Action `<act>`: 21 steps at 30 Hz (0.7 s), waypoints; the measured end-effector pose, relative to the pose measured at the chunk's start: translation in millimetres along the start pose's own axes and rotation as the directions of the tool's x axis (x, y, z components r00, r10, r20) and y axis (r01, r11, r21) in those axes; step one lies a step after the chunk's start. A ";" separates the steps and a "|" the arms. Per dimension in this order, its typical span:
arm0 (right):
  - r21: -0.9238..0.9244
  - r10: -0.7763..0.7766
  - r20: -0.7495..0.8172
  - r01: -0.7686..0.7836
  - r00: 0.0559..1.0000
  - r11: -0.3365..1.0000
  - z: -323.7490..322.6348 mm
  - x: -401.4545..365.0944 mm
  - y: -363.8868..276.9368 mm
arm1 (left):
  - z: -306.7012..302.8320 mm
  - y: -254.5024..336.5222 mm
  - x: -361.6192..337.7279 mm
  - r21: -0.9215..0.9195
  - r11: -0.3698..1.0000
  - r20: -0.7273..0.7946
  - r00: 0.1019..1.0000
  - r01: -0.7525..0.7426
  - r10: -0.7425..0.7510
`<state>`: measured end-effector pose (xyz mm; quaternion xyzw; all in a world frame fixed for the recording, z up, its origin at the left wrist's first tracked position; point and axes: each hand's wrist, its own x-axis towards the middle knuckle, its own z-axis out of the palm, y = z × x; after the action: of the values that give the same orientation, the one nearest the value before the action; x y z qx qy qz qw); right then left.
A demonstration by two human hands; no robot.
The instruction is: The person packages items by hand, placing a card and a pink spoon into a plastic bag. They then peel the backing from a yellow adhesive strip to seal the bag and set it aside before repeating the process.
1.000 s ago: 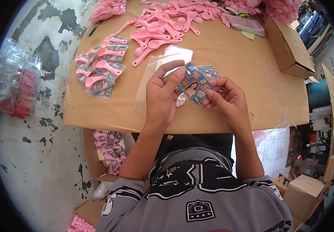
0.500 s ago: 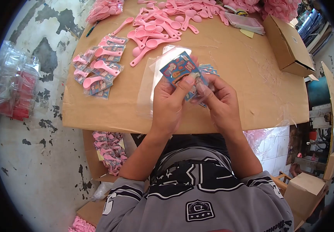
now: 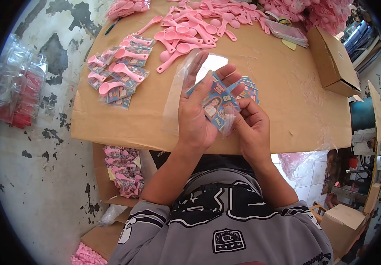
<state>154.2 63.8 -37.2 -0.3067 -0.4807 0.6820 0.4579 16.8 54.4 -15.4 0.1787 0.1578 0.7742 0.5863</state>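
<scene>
A blue printed card (image 3: pixel 217 102), its lower end in a clear plastic bag (image 3: pixel 229 123), lies across my left hand (image 3: pixel 196 115). The left thumb is over the card, while the fingers stretch out spread behind it. My right hand (image 3: pixel 253 128) pinches the bag at the card's lower right corner. Just beyond, a fanned stack of similar cards (image 3: pixel 248 90) rests on the table, partly behind the fingers. Flat clear plastic bags (image 3: pixel 173 108) and a white sheet (image 3: pixel 215 64) lie under and beside my left hand.
Pink measuring spoons (image 3: pixel 195 28) are heaped at the table's (image 3: pixel 296 119) far side. Packed spoons with cards (image 3: pixel 122 73) lie at left. A cardboard box (image 3: pixel 331 62) and a clear plastic case (image 3: pixel 290 33) stand at right. Below the front edge, another box holds packed spoons (image 3: pixel 124 172).
My left fingers have opened out from their grip around the card. The card now shows a picture of a person, and the right hand has moved down to its lower corner.
</scene>
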 end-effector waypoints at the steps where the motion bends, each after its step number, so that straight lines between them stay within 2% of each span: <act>1: -0.004 0.007 0.003 -0.007 1.000 1.000 0.5 -0.6 -0.9 | 0.9 2.7 -0.6 0.017 1.000 -0.019 1.000 -0.006 0.006; 8: -0.009 0.065 -0.037 -0.066 0.997 0.998 3.9 1.5 -3.8 | -3.3 4.7 -3.3 -0.005 0.999 -0.052 0.998 0.035 -0.035; 11: -0.028 0.000 -0.056 -0.001 0.998 1.000 12.7 5.8 -1.7 | -3.1 4.2 -5.8 0.012 0.999 -0.074 0.996 0.041 -0.040; 14: -0.143 -0.106 -0.056 0.097 0.993 0.985 11.6 10.2 12.4 | -4.2 4.6 -9.7 0.061 0.997 -0.064 0.997 0.036 -0.032; 17: -0.156 -0.111 -0.023 0.106 0.994 0.982 12.5 8.7 16.8 | -10.4 3.8 -11.4 0.050 0.998 -0.056 0.998 0.033 -0.031; 21: -0.239 -0.224 -0.008 0.216 0.974 0.947 13.0 11.2 23.5 | -6.5 3.1 -15.3 0.030 0.999 -0.068 0.997 0.021 -0.019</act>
<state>130.9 66.4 -54.4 -0.3154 -0.5815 0.5591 0.4998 15.0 38.6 -21.2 0.1598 0.1913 0.7714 0.5854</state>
